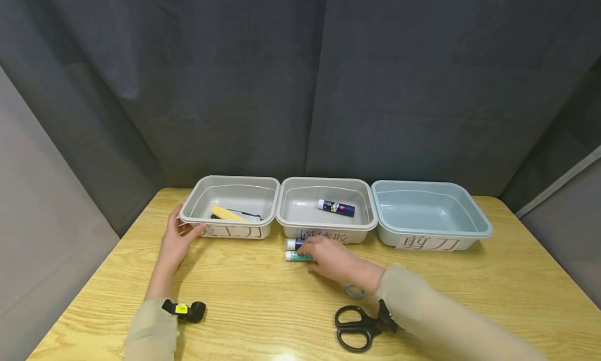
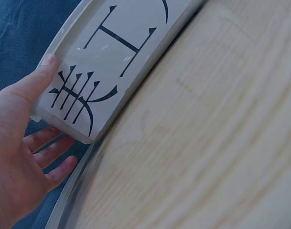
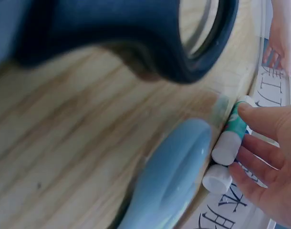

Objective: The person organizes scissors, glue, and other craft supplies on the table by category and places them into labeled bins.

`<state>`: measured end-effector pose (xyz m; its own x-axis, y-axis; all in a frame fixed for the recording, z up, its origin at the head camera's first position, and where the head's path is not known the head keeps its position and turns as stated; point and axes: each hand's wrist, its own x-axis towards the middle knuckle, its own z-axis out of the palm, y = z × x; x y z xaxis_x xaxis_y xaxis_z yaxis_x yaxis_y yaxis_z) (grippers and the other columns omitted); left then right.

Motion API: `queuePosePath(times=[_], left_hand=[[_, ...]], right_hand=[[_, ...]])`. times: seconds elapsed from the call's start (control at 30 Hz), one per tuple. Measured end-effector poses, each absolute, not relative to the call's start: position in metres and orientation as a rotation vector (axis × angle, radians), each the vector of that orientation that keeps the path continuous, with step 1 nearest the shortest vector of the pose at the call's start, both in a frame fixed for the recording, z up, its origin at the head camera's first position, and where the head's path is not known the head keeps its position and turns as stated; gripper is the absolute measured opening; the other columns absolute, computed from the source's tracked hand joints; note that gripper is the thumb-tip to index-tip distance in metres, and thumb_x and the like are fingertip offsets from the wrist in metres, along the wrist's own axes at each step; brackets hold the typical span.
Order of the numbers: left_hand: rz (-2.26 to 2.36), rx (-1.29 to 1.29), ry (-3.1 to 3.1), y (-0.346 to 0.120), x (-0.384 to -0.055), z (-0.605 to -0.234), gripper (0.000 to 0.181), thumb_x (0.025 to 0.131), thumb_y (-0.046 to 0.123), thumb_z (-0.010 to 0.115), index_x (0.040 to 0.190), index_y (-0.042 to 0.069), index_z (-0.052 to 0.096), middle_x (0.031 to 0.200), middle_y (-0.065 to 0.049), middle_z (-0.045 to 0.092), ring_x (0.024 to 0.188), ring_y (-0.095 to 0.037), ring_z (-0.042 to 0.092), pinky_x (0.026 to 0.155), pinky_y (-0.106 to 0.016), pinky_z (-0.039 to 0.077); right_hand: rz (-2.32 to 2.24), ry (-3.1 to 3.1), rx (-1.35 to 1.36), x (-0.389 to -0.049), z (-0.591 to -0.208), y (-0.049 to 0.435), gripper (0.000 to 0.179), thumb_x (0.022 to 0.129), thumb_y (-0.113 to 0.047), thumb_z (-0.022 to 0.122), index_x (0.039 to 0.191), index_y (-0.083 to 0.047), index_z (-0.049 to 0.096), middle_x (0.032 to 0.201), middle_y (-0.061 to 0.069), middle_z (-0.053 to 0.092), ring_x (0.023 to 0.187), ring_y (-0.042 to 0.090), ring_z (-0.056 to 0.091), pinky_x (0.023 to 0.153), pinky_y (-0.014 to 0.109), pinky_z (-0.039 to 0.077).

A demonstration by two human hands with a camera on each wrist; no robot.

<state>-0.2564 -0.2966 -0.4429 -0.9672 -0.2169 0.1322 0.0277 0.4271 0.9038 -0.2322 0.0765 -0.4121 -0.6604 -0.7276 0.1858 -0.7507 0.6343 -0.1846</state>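
At the left bin (image 1: 230, 233), my left hand (image 1: 176, 241) holds the front left corner, thumb on the front rim and fingers round the side. In the left wrist view that hand (image 2: 21, 143) has its index finger hidden behind the bin. My right hand (image 1: 335, 259) is over two glue sticks lying before the middle bin (image 1: 291, 230). Its thumb presses the green glue stick (image 3: 236, 126) and its fingers bend along the other side. Next to it lies the blue glue stick with a white cap (image 3: 217, 179), partly covered by the fingers.
Another dark blue glue stick (image 1: 340, 208) lies inside the middle bin. The left bin holds a yellow-handled cutter (image 1: 227, 213) and a dark one. A light blue bin (image 1: 389, 236) stands at right. Black scissors (image 1: 354, 329) and a grey-blue scissors handle (image 1: 356, 291) lie below the right forearm.
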Motion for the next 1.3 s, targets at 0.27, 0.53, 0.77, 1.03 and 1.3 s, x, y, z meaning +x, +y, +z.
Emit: queuePosePath(times=[0.27,0.53,0.77,1.03,1.3], left_hand=[[-1.553,0.164,-2.458,-0.297,-0.257,-0.443,0.09,0.082,0.036,0.066,0.147,0.02,0.006,0.139,-0.023,0.034,0.122,-0.037,0.038,0.098,-0.048,0.037],[-1.55,0.175,-2.46,-0.296,-0.257,-0.443,0.09,0.082,0.035,0.066,0.147,0.019,0.006,0.138,-0.023,0.034,0.121,-0.037,0.038,0.098,-0.047,0.036],[-1.548,0.182,-2.465,-0.296,-0.256,-0.442,0.09,0.082,0.037,0.066,0.147,0.022,0.005,0.139,-0.022,0.034,0.122,-0.037,0.037,0.098,-0.048,0.036],[-1.545,0.167,-2.466,-0.297,-0.256,-0.442,0.09,0.082,0.036,0.066,0.147,0.02,0.006,0.14,-0.023,0.033,0.122,-0.037,0.037,0.099,-0.049,0.035],[-1.545,0.182,-2.465,-0.296,-0.257,-0.442,0.09,0.082,0.036,0.066,0.147,0.02,0.006,0.14,-0.022,0.033,0.123,-0.037,0.037,0.1,-0.048,0.035]], right_hand=[[0.354,-2.761,1.281,-0.232,-0.419,0.072,0.033,0.074,-0.004,0.07,0.106,-0.011,0.066,0.101,0.003,0.065,0.091,0.017,0.061,0.079,0.031,0.051],[0.375,-2.701,1.298,-0.228,-0.412,0.072,0.033,0.075,-0.007,0.071,0.108,-0.012,0.066,0.098,0.001,0.065,0.088,0.015,0.061,0.076,0.029,0.052],[0.371,-2.607,1.289,-0.225,-0.395,0.076,0.033,0.076,-0.007,0.071,0.108,-0.013,0.067,0.092,0.0,0.062,0.082,0.013,0.06,0.071,0.026,0.053],[0.365,-2.575,1.283,-0.231,-0.374,0.085,0.034,0.073,-0.006,0.073,0.106,-0.013,0.067,0.091,-0.002,0.06,0.081,0.01,0.059,0.07,0.023,0.052],[0.341,-2.567,1.228,-0.243,-0.349,0.096,0.032,0.075,-0.009,0.073,0.106,-0.011,0.066,0.088,0.0,0.06,0.075,0.011,0.058,0.063,0.022,0.05]])
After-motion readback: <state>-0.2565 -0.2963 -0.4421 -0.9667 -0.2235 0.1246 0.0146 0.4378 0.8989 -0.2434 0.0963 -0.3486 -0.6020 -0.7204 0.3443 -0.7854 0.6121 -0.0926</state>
